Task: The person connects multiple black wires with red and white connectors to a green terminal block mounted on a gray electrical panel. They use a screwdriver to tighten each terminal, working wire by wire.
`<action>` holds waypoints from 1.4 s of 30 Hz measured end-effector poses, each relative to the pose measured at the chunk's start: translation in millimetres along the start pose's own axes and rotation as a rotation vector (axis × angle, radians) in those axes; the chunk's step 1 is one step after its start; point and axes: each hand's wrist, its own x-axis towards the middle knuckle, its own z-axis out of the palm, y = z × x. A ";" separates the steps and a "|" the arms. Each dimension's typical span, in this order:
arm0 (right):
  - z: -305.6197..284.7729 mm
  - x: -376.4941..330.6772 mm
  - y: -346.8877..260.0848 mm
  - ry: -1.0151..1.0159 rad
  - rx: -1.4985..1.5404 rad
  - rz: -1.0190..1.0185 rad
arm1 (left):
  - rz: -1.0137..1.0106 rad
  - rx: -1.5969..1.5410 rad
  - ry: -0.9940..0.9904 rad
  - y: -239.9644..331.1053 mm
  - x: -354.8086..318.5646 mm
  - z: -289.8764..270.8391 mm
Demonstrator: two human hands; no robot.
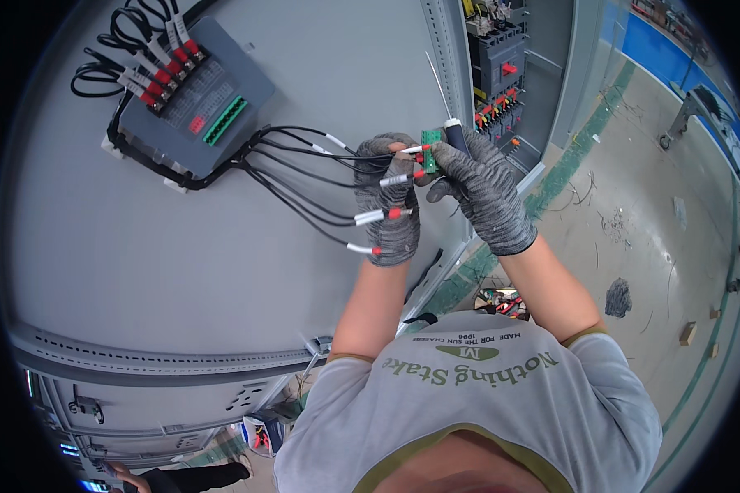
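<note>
My left hand (389,201), in a grey knitted glove, pinches a black wire with a white sleeve (413,149) and red end at a green terminal block (431,151). Whether the wire's tip sits inside the block is too small to tell. My right hand (489,193), gloved alike, grips the block between its fingers along with a screwdriver (455,138), whose thin shaft points up and away. Several more black wires (304,209) with white sleeves and red ends fan out past my left hand. They come from a bundle beside a grey module (197,103) with a green socket (225,121).
The module sits on a large grey metal panel (164,263). A cabinet with breakers (501,66) stands beyond my right hand. Wire scraps and a dark grey cloth-like piece (618,297) lie on the floor at right. Another person's leg (197,478) shows at lower left.
</note>
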 end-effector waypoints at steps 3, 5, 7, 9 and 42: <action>-3.4 4.0 12.2 0.030 -0.030 -0.066 | 0.039 0.031 0.091 -6.7 1.4 5.6; -2.1 1.3 9.9 0.057 -0.119 -0.100 | 0.103 0.056 0.143 -8.5 1.7 10.7; 0.1 0.4 10.5 0.059 -0.120 -0.121 | 0.092 0.061 0.187 -4.1 -1.5 13.6; 3.9 -0.7 10.1 0.057 -0.125 -0.141 | 0.116 0.087 0.213 -0.7 -4.0 18.9; 5.3 -1.8 21.4 0.047 -0.271 -0.297 | 0.105 0.158 0.260 3.5 -13.0 13.5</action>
